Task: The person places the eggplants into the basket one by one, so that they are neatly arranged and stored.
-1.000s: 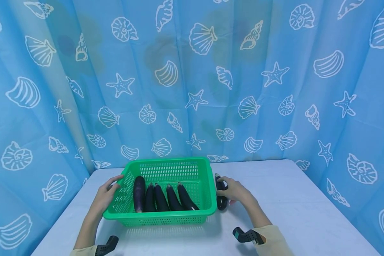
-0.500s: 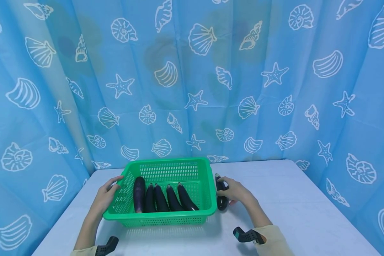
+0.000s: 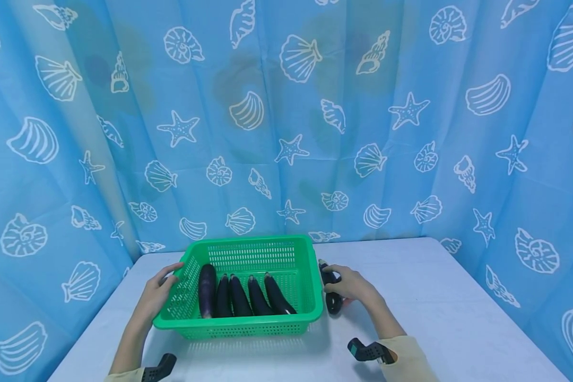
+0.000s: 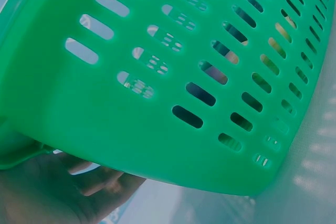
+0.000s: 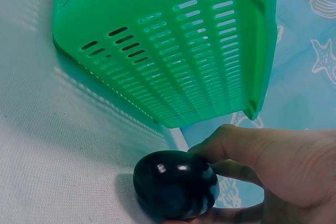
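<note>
A green plastic basket (image 3: 248, 320) with slotted walls stands on the table. Several dark purple eggplants (image 3: 239, 295) lie side by side inside it. At the basket's left rim my left hand (image 3: 154, 297) holds the edge; in the left wrist view, the basket wall partly hides its fingers. Just outside the basket's right wall, my right hand (image 3: 350, 284) grips another eggplant (image 3: 333, 303) between thumb and fingers. The glossy round end of this eggplant (image 5: 173, 184) faces the right wrist camera, low over or on the tabletop.
White cloth covers the table (image 3: 439, 307), which stretches away to the right of the basket. Behind and at both sides hangs a blue curtain (image 3: 286, 122) printed with shells and starfish. Each wrist wears a black camera mount (image 3: 370, 351).
The eggplant in my right hand has turned slightly, its stem end shifting left and its round end right. My left hand and the basket stay in place.
</note>
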`<state>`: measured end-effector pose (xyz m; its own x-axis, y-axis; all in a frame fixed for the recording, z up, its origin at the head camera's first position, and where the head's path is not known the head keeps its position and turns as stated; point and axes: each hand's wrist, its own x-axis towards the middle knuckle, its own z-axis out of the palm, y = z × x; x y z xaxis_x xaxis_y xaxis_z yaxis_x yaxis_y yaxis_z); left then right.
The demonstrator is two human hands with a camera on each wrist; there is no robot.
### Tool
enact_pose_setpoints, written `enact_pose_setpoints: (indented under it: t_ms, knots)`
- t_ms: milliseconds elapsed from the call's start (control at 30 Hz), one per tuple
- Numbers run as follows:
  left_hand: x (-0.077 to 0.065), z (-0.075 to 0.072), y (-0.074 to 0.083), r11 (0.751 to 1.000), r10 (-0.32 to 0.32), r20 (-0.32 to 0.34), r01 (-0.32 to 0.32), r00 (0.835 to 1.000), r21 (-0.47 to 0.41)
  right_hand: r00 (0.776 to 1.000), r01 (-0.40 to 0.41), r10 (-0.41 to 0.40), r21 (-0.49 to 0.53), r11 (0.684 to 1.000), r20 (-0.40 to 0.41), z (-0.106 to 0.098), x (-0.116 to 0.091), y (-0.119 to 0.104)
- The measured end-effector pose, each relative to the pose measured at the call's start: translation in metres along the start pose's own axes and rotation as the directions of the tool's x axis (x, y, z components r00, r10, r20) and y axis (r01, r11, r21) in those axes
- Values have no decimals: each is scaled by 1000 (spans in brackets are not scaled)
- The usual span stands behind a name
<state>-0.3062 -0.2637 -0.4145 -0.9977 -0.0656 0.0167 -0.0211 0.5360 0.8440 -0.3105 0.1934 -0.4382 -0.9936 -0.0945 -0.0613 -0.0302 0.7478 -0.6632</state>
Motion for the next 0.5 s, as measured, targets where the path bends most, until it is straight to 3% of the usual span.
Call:
enact_pose_setpoints:
  t_ms: [500]
  knots:
    - [-1, 0, 0, 1000, 2, 0, -2, 1000, 1, 1000, -11, 11, 32, 999, 9, 1, 2, 2]
